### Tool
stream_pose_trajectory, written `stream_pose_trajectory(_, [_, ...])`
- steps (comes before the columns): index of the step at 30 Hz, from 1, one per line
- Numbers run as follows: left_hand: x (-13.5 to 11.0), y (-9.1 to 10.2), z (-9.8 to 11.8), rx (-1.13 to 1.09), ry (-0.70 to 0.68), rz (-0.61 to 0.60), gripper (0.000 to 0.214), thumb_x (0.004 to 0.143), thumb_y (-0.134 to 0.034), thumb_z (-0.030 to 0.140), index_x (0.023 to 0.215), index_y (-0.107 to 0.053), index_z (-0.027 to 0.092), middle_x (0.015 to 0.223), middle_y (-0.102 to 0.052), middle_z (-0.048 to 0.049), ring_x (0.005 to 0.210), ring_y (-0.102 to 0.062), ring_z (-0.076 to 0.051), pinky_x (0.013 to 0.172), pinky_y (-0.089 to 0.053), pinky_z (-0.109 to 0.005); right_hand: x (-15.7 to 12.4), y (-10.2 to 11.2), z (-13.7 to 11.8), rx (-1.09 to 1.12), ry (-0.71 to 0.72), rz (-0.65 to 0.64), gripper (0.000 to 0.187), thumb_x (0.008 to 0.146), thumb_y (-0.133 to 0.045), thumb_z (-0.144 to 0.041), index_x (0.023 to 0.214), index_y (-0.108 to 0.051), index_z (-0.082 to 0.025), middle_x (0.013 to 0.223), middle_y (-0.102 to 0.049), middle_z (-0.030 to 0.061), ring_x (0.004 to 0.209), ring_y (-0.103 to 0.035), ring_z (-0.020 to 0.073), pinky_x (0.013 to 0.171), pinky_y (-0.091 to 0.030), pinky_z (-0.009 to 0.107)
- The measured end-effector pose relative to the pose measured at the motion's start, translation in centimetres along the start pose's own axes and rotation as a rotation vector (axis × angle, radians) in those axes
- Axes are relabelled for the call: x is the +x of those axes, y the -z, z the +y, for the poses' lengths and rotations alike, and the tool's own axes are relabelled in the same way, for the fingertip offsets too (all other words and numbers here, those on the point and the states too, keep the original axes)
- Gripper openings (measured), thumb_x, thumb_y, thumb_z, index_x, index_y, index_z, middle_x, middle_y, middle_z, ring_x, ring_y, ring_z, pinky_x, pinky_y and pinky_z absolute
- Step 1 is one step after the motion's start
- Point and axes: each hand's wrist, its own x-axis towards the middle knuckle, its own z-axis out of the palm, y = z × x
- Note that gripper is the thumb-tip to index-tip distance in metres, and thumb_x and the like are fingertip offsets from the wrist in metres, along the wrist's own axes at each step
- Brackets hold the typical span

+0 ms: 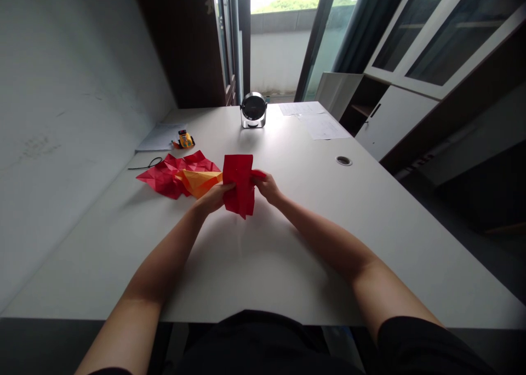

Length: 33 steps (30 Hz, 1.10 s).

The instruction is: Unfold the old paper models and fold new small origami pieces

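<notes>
A folded sheet of red paper is held up over the middle of the white table. My left hand grips its left edge, thumb on the near face. At the right edge, my right hand pinches a red part that sticks out sideways. The far side of the paper is hidden. Just left of my left hand lies a creased orange paper. Under and behind that, a crumpled, creased red sheet spreads over the table.
Further left are a thin black cable, a small yellow-orange toy-like object and white papers. A round black device on a metal stand stands at the back. More printed sheets and a cable hole are on the right.
</notes>
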Motion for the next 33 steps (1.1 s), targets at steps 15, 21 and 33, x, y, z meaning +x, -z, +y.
stream_pose_trajectory(15, [-12.1, 5.1, -0.8, 0.134, 0.164, 0.355, 0.04, 0.09, -0.07, 0.034, 0.123, -0.065, 0.013, 0.116, -0.073, -0.0152, 0.096, -0.073, -0.026, 0.078, -0.063, -0.036, 2.6, -6.4, -0.5, -0.918, 0.508, -0.364, 0.018, 0.092, -0.066, -0.031, 0.104, -0.078, -0.024, 0.144, -0.056, 0.0103, 0.137, -0.041, 0.031, 0.111, -0.04, 0.05])
stream_pose_trajectory(21, [-11.6, 6.5, -0.8, 0.193, 0.106, 0.538, 0.032, 0.088, -0.07, 0.028, 0.116, -0.067, 0.012, 0.112, -0.074, -0.015, 0.089, -0.073, -0.026, 0.07, -0.064, -0.036, 5.0, -10.7, 1.8, -1.095, 0.488, -0.48, 0.027, 0.093, -0.062, -0.025, 0.113, -0.078, -0.031, 0.162, -0.036, 0.0014, 0.151, -0.025, 0.0319, 0.121, -0.023, 0.052])
stream_pose_trajectory(33, [-7.4, 11.3, 3.0, 0.252, -0.385, 0.769, 0.019, 0.083, -0.07, 0.025, 0.099, -0.072, 0.014, 0.099, -0.076, -0.0107, 0.096, -0.073, -0.025, 0.09, -0.059, -0.039, 8.1, -12.3, 3.0, -0.726, 0.239, -0.192, 0.03, 0.101, -0.049, -0.029, 0.096, -0.075, -0.015, 0.099, -0.072, 0.0053, 0.083, -0.061, 0.0164, 0.077, -0.045, 0.027])
